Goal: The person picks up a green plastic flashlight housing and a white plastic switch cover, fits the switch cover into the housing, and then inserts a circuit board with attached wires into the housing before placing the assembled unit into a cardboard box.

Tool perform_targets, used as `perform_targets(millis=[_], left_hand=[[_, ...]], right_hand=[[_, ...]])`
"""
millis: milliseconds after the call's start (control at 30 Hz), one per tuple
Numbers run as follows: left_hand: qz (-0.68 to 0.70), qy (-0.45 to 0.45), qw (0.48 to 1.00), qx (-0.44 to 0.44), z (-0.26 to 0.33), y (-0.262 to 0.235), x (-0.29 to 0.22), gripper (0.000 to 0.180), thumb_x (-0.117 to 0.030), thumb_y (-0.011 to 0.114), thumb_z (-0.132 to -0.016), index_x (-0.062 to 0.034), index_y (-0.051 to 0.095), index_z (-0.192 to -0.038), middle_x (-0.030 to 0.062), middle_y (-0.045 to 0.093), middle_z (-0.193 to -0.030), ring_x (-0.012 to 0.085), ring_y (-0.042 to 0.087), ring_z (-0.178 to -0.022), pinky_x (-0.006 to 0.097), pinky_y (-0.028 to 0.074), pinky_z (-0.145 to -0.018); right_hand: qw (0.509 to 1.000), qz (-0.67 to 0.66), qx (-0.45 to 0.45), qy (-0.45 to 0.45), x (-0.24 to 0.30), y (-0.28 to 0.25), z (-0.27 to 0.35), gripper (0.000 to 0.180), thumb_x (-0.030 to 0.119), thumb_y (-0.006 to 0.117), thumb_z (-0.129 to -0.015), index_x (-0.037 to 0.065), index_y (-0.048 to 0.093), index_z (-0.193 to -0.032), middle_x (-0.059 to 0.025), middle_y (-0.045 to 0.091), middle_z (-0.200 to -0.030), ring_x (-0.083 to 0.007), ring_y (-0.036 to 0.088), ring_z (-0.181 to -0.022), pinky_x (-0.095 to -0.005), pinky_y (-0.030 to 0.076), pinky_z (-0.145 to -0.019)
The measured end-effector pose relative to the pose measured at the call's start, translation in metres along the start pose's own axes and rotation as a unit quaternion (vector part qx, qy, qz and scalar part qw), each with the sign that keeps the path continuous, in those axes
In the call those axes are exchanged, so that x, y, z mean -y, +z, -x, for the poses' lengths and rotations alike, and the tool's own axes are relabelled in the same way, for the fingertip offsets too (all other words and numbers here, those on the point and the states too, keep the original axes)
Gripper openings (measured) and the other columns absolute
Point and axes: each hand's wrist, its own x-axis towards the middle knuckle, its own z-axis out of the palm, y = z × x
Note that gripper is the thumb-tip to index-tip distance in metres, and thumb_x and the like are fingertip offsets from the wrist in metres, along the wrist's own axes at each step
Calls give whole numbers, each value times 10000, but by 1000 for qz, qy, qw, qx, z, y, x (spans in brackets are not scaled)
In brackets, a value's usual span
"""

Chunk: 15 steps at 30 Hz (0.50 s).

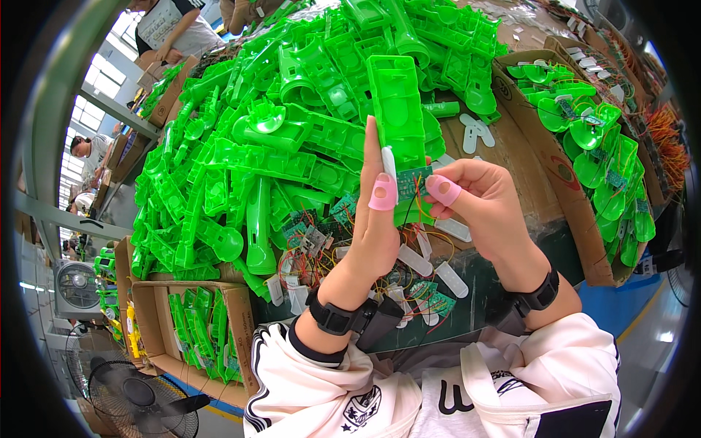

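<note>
In the middle of the view, my left hand (pixel 374 208) is closed round the side of a green plastic housing (pixel 396 102), which stands up lengthwise with its ribbed hollow side toward me. A white plastic piece (pixel 388 162) shows beside my left thumb. My right hand (pixel 478 201) pinches at a small green circuit board (pixel 415 182) with thin wires, set against the lower part of the housing. Both thumbs wear pink finger cots. The far side of the housing and some of my left fingers are hidden.
A big heap of green housings (pixel 285 142) covers the far and left side. Wired circuit boards (pixel 343 212) and white strips (pixel 451 280) lie below my hands. Cardboard boxes (pixel 237 306) with green parts stand left and right; a black fan (pixel 135 394) stands lower left. People (pixel 171 36) work beyond.
</note>
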Motion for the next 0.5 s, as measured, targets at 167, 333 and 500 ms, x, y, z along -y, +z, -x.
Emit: perform_targets(millis=[167, 333, 500], left_hand=[[33, -17, 999, 15, 0, -1, -3, 699, -414, 353, -857, -115, 14, -1390, 156, 467, -1118, 226, 506, -990, 341, 455, -818], [138, -74, 988, 12, 2, 2, -6, 684, -386, 348, -861, -116, 13, -1393, 144, 391, -1253, 229, 454, -1085, 345, 408, -883], [183, -78, 980, 27, 3, 5, -5, 721, -417, 390, -850, -133, 12, -1394, 144, 397, -1240, 232, 443, -1099, 350, 416, -878]], right_hand=[[1000, 4, -9, 8, -1, 3, 1, 125, 110, 620, -800, -10, 614, -836, -50, 615, -717, -62, 563, -606, -180, 465, -547], [996, 69, -18, -53, -3, 6, 3, 105, 117, 617, -803, 12, 608, -802, -21, 604, -716, -36, 528, -592, -162, 415, -511], [997, 61, -4, -52, -5, 1, 2, 125, 85, 597, -812, -40, 591, -810, -28, 603, -707, -11, 492, -585, -157, 371, -479]])
